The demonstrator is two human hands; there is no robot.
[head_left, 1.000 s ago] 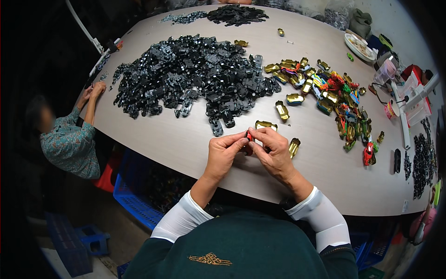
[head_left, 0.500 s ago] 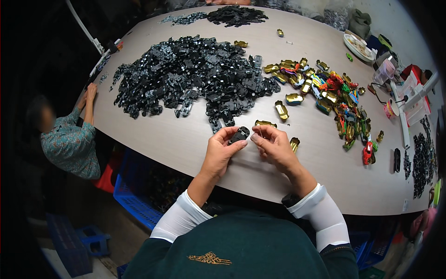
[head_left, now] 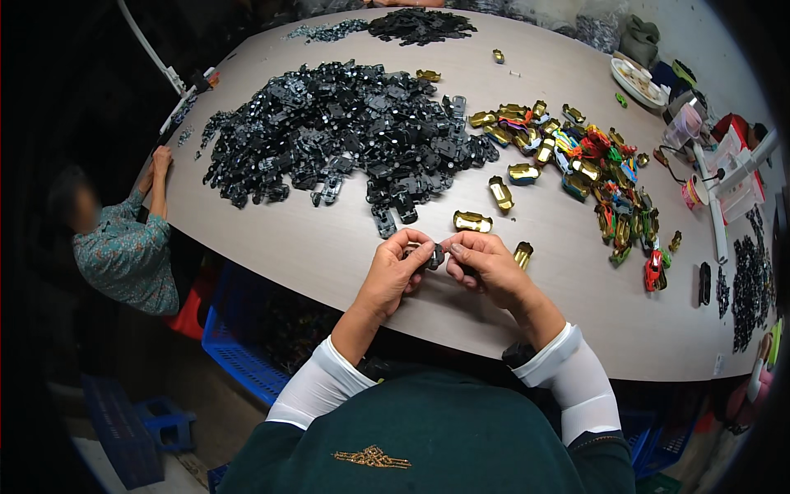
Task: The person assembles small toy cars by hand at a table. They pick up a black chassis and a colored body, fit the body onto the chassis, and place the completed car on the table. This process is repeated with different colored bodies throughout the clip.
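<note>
Head view, left hand point(head_left: 393, 276): curled, thumb and fingertips pinching the left end of a small dark toy-car part point(head_left: 434, 257), just above the near edge of the round table point(head_left: 329, 247)
Head view, right hand point(head_left: 485, 265): curled too, fingertips pressed on the right end of the same part, meeting the left hand's fingers over it
Head view, part held: mostly hidden by fingers, only a small dark bit showing; whether a second piece sits under the right hand, cannot tell
Head view, supply far left: big heap of black chassis pieces point(head_left: 346, 136), well apart from the hands
Head view, supply far right: spread of gold and coloured car shells point(head_left: 584, 160); nearest ones a gold shell point(head_left: 472, 221) just beyond the fingers and another point(head_left: 522, 253) just right of the right hand
Head view, other person: seated at the left rim point(head_left: 123, 247), a hand on the table edge, well apart
Doing it well, judged: keep both grips close to the ends, line up the edges squarely before pressing, press evenly with both thumbs
Risk, judged: skewed seating or a slip if squeezed from one side only; hold low over the table so a dropped part stays within reach
</note>
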